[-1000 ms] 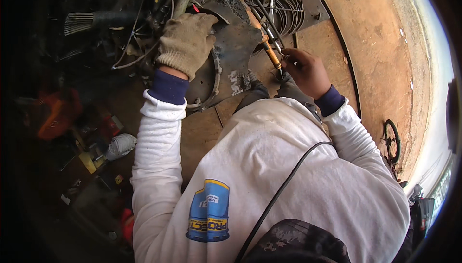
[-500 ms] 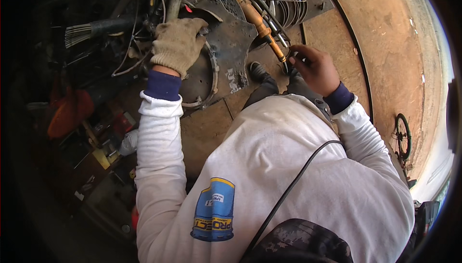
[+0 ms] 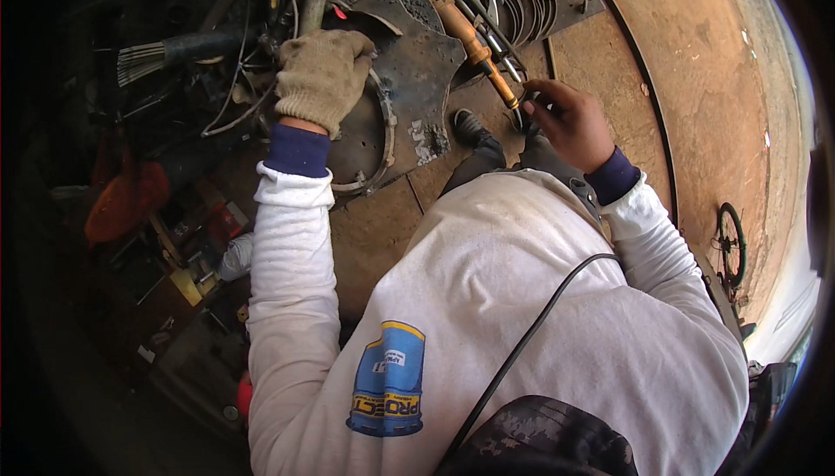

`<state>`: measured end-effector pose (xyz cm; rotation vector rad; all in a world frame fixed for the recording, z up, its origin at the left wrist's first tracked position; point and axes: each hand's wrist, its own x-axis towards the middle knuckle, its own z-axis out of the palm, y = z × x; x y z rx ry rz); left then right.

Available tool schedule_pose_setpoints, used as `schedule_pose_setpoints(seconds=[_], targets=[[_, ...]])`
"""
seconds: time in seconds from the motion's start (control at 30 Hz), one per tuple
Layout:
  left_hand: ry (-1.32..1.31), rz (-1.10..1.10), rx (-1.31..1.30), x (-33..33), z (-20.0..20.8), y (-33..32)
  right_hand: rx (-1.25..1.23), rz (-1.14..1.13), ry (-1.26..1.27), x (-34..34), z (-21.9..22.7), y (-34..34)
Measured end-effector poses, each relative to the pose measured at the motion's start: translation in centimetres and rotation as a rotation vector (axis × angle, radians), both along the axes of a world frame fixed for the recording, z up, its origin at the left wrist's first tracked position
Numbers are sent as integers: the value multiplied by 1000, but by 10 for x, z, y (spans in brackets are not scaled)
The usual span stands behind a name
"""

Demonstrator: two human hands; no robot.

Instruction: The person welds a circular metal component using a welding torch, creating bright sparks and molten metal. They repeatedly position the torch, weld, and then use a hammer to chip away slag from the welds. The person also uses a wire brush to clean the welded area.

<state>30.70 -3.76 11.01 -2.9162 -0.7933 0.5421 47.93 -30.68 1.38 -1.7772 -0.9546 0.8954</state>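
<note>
My left hand (image 3: 323, 80), in a beige knitted work glove, rests knuckles up over a dark metal table. Its fingers are curled beside a curved metal ring (image 3: 388, 119), and whatever they grip is hidden beneath the glove. Bare and half closed, my right hand (image 3: 570, 124) has its thumb and fingertips drawn together. Anything between them is too small or hidden to name. Just left of those fingertips is the narrow end of an orange-brown cylindrical tool (image 3: 465, 32); I cannot tell whether they touch. A dark, rough-cut metal plate (image 3: 417, 67) lies between the hands.
Coiled wire (image 3: 531, 6) sits at the top, near black cables. A bundle of thin rods (image 3: 143, 63) juts out at the left. Below it are an orange rounded object (image 3: 129, 202) and mixed tools in shadow. A bicycle wheel (image 3: 729, 245) stands far right, and a black cable (image 3: 531, 337) crosses my shirt.
Both hands hold nearly the same place and pose. The view has shifted very slightly.
</note>
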Motion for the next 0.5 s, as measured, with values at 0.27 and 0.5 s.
schedule_pose_setpoints(seconds=[0.27,0.5], targets=[[36,-7,-44,1,1,3,25,0,-41,-1,-5,1],[-34,-89,-14,-3,1,6,20,-6,-7,-2,-5,1]])
